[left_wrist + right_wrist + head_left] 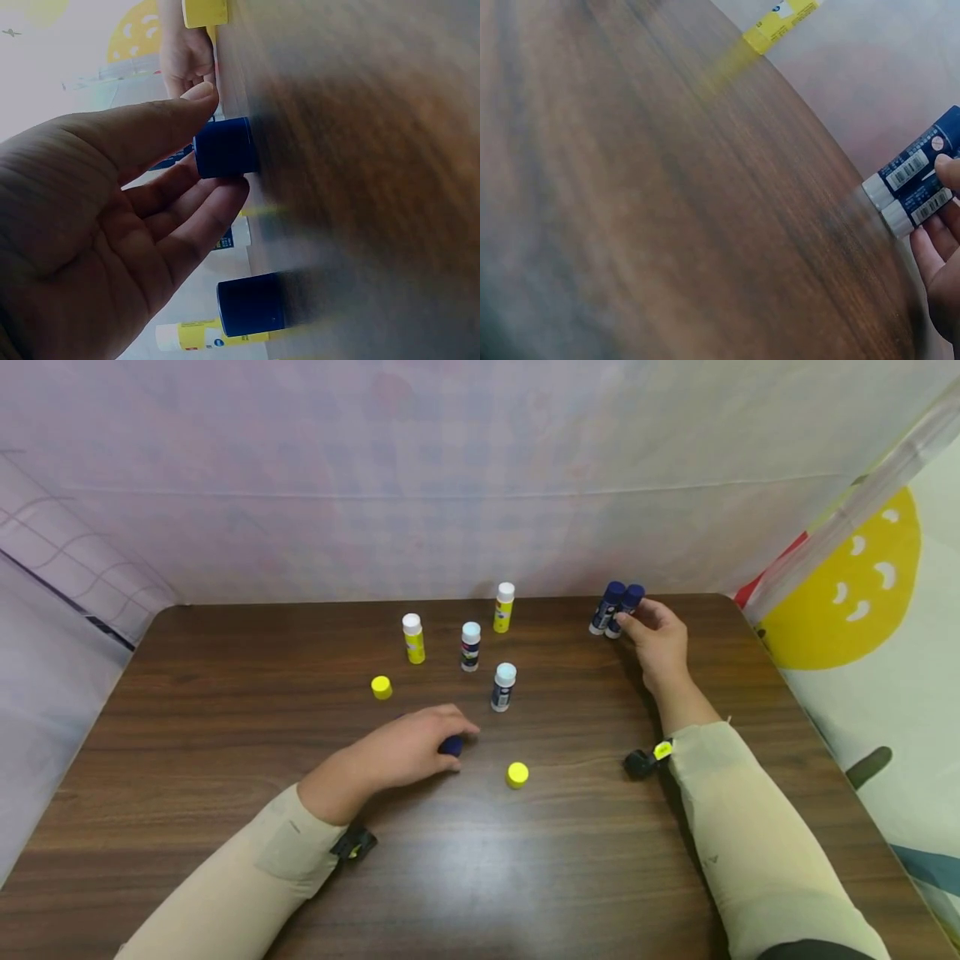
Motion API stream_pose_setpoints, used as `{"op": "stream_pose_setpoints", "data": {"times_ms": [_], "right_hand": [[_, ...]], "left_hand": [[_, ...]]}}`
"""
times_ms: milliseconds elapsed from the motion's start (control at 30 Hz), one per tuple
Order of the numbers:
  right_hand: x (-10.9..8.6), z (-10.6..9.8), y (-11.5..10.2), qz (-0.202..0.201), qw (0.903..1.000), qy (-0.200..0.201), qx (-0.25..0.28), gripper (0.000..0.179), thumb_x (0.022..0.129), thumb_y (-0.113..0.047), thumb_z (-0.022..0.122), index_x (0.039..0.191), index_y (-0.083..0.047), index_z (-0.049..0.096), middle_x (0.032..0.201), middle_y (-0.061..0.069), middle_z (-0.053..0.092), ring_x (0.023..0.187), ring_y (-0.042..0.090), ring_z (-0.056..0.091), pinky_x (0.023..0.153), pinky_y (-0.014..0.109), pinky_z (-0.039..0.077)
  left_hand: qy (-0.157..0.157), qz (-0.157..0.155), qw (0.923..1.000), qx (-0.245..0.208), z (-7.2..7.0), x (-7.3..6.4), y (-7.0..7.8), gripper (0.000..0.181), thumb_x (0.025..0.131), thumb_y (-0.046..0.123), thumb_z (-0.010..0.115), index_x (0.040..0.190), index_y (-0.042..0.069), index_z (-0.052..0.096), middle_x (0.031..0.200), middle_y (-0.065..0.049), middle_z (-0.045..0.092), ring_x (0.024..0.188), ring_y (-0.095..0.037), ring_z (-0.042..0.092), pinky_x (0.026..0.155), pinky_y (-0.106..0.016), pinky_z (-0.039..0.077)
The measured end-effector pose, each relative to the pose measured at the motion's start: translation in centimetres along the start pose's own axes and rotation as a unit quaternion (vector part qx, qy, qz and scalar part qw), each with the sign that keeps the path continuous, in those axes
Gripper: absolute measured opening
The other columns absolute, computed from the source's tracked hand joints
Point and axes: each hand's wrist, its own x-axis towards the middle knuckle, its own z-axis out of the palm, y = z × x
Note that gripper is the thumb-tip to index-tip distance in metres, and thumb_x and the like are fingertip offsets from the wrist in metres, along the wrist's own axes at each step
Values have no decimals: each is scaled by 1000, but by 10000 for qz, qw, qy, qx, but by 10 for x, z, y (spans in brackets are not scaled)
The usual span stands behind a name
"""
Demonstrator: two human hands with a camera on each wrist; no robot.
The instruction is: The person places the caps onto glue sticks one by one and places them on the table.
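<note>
In the head view my left hand is low over the table around a dark blue cap. The left wrist view shows the thumb on one side of this cap and spread fingers on the other. A second blue cap stands beside that hand, mostly hidden from the head view. At the back right, my right hand pinches a blue glue stick with its cap on. Another capped blue glue stick stands right against it. Both show white bases and barcodes in the right wrist view.
Two yellow glue sticks with white tops, one left and one at the back, stand upright. Two uncapped blue glue sticks, one farther and one nearer, stand mid-table. Yellow caps lie left and in front. A curtain borders the back edge.
</note>
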Motion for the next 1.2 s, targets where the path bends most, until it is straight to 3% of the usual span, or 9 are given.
{"op": "stream_pose_setpoints", "data": {"times_ms": [133,533,900,1200], "right_hand": [[-5,2,-6,28,9999,-119,57,33,92,0,75,123,1,67,101,-5,69,98,10,63,81,13,58],[9,-4,13,45,9996,-148,224,28,93,-1,75,120,-7,69,102,-7,69,99,8,64,81,15,60],[9,-3,15,38,9996,-238,160,34,93,0,74,126,0,66,100,-8,70,98,8,65,82,14,59],[-1,0,2,60,9991,-339,241,34,92,4,73,125,4,65,99,-6,71,96,9,66,83,16,61]], "left_hand": [[-30,18,10000,6,0,0,-1,48,97,23,76,143,17,63,139,-2,63,128,-21,61,112,-43,52],[-65,-11,10000,29,-1,-2,0,40,99,21,74,138,15,67,137,-3,64,127,-22,62,112,-43,52],[-41,-44,10000,39,-1,0,0,37,99,22,73,135,14,68,133,-2,65,121,-18,63,110,-42,53],[-65,-82,9999,81,0,1,-2,37,100,22,72,135,14,68,133,-2,65,122,-19,63,111,-42,52]]}}
